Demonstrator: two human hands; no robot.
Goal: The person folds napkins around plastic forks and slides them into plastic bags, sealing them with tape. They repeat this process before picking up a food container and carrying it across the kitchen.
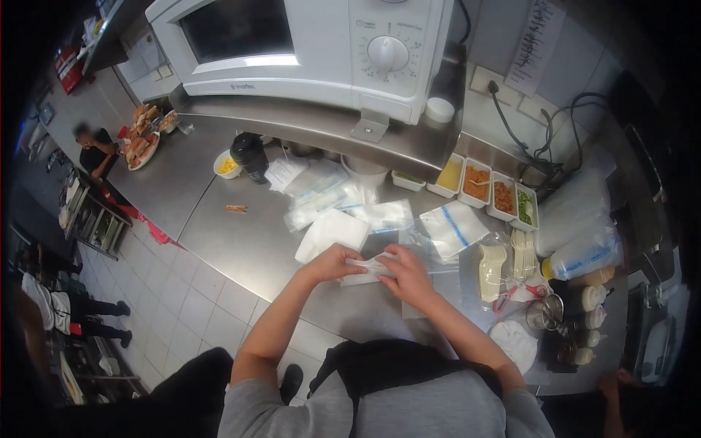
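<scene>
My left hand [330, 264] and my right hand [409, 277] meet over the steel counter's front edge. Both pinch a thin, folded white napkin [365, 270], its ends partly hidden by my fingers. Just beyond my left hand lies a white square napkin or paper stack [334, 235]. Clear plastic packets with blue bands [387, 216] lie behind it, some overlapping. Another blue-striped white packet [454, 228] rests beyond my right hand. To the right stand bundles of pale disposable cutlery [491, 271], with red-handled scissors [504, 299] beside them.
A white microwave [321, 87] sits on a shelf above the steel counter [226, 252]. Food tubs [476, 182] line the back right. A black cup [250, 157], yellow-filled bowl [227, 165] and food plate [142, 151] stand left. Sauce bottles [593, 296] stand right. Other people are at left.
</scene>
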